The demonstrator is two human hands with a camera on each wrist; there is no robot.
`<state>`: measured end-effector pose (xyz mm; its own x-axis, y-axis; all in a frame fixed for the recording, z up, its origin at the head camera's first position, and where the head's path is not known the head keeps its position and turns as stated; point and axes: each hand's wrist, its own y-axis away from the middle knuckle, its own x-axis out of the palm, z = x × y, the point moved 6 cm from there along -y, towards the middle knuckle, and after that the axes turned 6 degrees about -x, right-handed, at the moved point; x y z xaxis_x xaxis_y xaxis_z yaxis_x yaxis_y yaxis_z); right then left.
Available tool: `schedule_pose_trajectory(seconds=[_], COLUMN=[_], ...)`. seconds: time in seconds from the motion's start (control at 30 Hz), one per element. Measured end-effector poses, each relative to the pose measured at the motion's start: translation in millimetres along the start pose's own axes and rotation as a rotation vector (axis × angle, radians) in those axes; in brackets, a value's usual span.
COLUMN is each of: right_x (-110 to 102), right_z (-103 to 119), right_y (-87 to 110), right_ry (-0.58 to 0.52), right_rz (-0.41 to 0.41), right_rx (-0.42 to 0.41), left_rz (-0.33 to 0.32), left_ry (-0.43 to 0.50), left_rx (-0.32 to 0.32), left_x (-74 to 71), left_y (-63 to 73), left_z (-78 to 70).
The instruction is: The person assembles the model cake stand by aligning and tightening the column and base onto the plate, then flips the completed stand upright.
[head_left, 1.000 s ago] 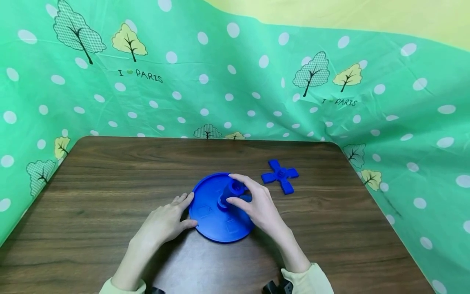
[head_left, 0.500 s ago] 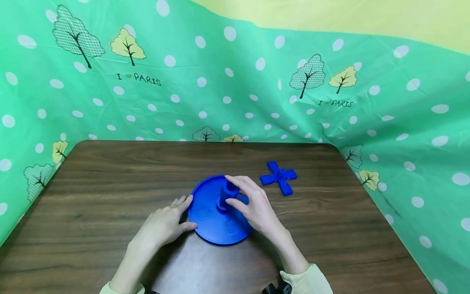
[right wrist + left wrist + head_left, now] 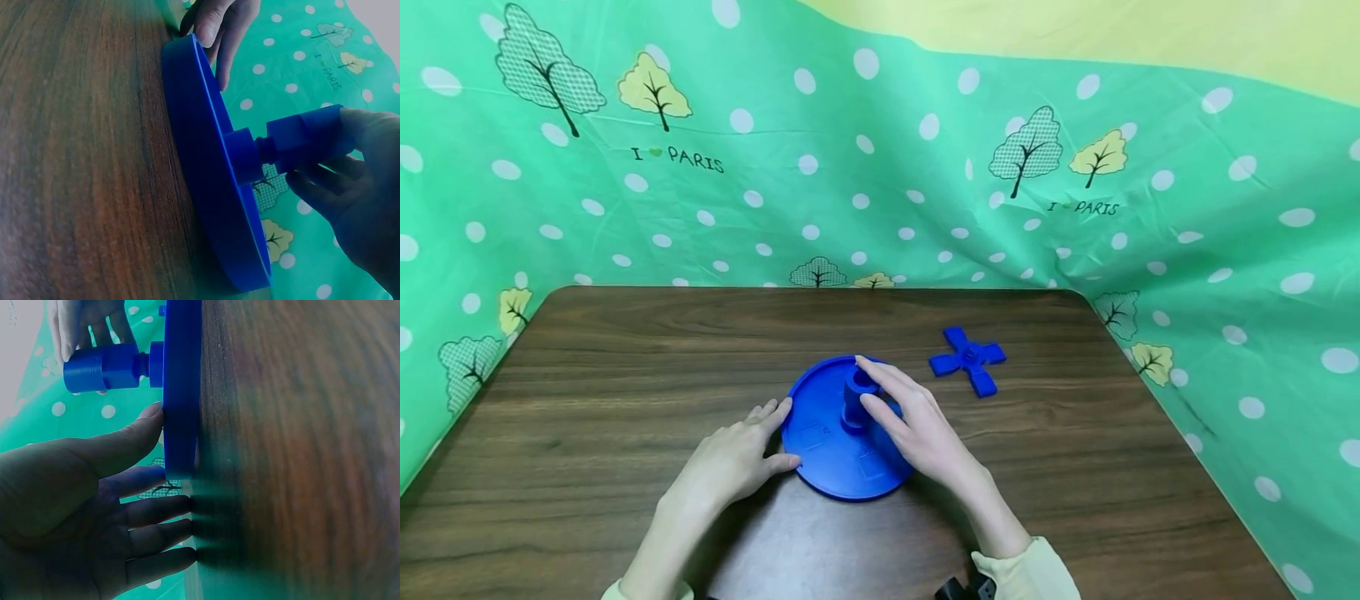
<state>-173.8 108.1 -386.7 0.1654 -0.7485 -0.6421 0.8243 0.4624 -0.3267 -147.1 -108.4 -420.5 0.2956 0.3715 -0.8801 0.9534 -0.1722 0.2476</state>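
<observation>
A round blue disc (image 3: 823, 471) with a raised rim lies on the table. From the collar at its centre rises a blue cylinder (image 3: 853, 407) with a hollow top; a narrow neck (image 3: 265, 150) shows between the two in the right wrist view. My right hand (image 3: 925, 433) holds the cylinder, thumb on the near side and fingers round the far side. My left hand (image 3: 730, 460) rests at the disc's left edge. In the left wrist view its thumb (image 3: 140, 431) touches the rim, while its straight fingers reach down to the table.
A blue cross-shaped piece (image 3: 972, 356) with flat arms lies on the brown wooden table (image 3: 662, 350), behind and right of the disc. A green dotted cloth (image 3: 835, 150) hangs behind the table and along both sides.
The blue cylinder has gone from leaning right to standing nearly upright over the disc's centre, with my right hand shifting slightly left. My left hand stays at the rim.
</observation>
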Motion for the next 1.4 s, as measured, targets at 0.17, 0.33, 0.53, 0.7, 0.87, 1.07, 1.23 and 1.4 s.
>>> schedule_pose_trajectory(seconds=[0.17,0.33,0.53,0.7,0.87,1.07,1.23,1.4], right_x=[0.1,-1.1,-2.8,-1.6,-0.4,-1.6,-1.5,1.0], right_z=[-1.7,-2.8,-4.5,-6.0,-9.2,-11.3,-13.7,-13.4], right_y=[-0.1,-0.1,-1.5,-2.0,0.5,1.5,1.4,1.5], right_ry=[0.006,0.003,0.008,-0.013,-0.046,-0.075,-0.080,-0.071], right_rz=[-0.003,-0.034,-0.097,-0.087,-0.058,-0.073,-0.099,-0.051], right_rx=[0.001,0.020,0.068,0.096,0.107,0.113,0.164,0.146], left_rz=[0.003,0.002,-0.001,-0.004,0.004,-0.004,-0.006,-0.002], left_ry=[-0.007,-0.008,-0.012,-0.013,-0.002,0.004,0.004,0.002], left_rx=[-0.003,-0.006,-0.012,-0.017,-0.023,-0.016,-0.008,-0.017], left_x=[0.3,-0.1,-1.3,-2.5,-1.2,-1.3,-1.7,-1.4], left_y=[0.1,0.3,0.8,0.8,0.7,1.6,2.4,2.1], left_z=[-0.3,-0.5,0.4,0.5,0.3,-0.6,-1.3,-1.5])
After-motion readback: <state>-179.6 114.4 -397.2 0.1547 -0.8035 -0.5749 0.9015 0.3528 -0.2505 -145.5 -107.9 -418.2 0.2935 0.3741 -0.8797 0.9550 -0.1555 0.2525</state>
